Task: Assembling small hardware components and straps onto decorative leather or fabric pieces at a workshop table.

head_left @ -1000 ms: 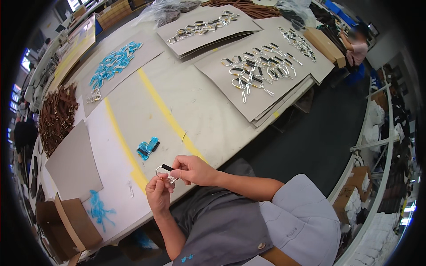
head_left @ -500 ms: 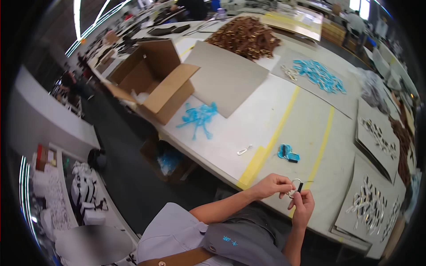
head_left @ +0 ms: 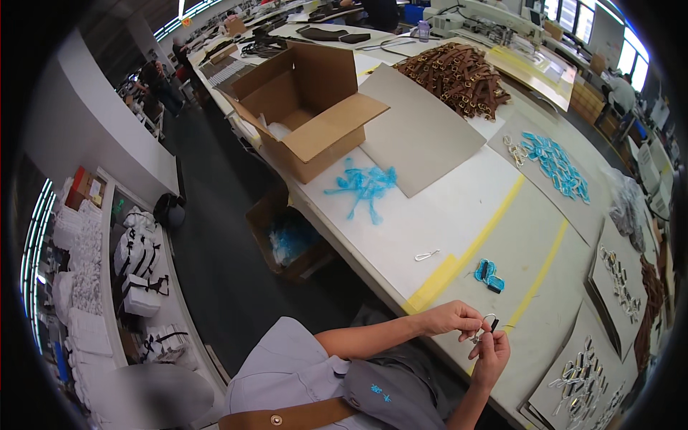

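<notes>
Near the table's front edge, my left hand (head_left: 459, 319) and my right hand (head_left: 491, 354) meet, their fingers pinched on a silver metal hook (head_left: 489, 316) with a curved top. A short black piece (head_left: 494, 325) sits at the hook, just above my right fingertips. The fingers cover the hook's lower part. Beyond my hands lies a small bunch of blue-wrapped hooks with black pieces (head_left: 489, 276). A single silver hook (head_left: 427, 255) lies farther left, beside the yellow tape (head_left: 438, 281).
Crumpled blue film (head_left: 367, 188) lies by an open cardboard box (head_left: 322, 147). Brown straps with brass fittings (head_left: 455, 77) are heaped farther back. Blue-wrapped hooks (head_left: 557, 165) lie at the far right. Cardboard sheets at right carry hooks with black pieces (head_left: 584, 380). A lower box (head_left: 283, 244) stands left of the table.
The whole view has shifted, so the table things appear farther right and lower. Both hands keep hold of the hook, with only slight finger movement.
</notes>
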